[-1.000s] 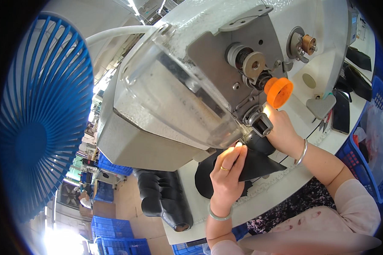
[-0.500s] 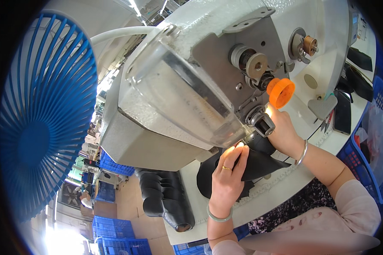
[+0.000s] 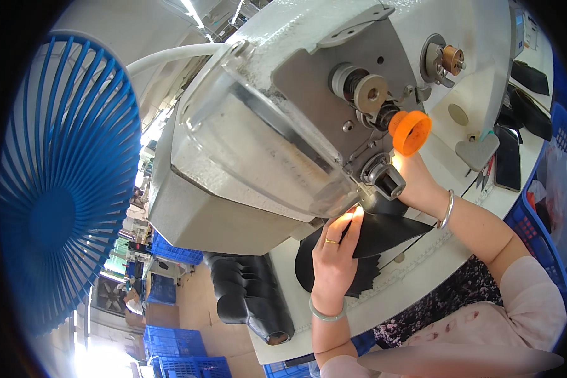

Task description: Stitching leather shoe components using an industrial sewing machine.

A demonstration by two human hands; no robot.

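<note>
A piece of black leather-like material (image 3: pixel 394 234) lies folded under the head of a sewing machine (image 3: pixel 233 220). My left hand (image 3: pixel 335 261), with a ring and a pale bangle, has its fingers together and closed on this piece, fingertips in the bright light by the needle area. My right hand (image 3: pixel 420 184), with a silver bangle, reaches behind the machine's orange knob (image 3: pixel 411 133) on the piece's far right side. Machine parts hide its fingers. Part of the material shows left of my left hand, with a jagged dark edge below.
Black stacked, shaped pieces (image 3: pixel 249 293) lie at the table's left end. A blue fan (image 3: pixel 60 214) stands at the far left. To the right are a phone (image 3: pixel 507 157), red-handled snips (image 3: pixel 485 173), black pieces (image 3: pixel 529 113) and a blue basket (image 3: pixel 551 233) holding plastic bags.
The view has shifted slightly. Both hands stay at the black piece, whose right part now lies a little flatter and wider beside my left fingers.
</note>
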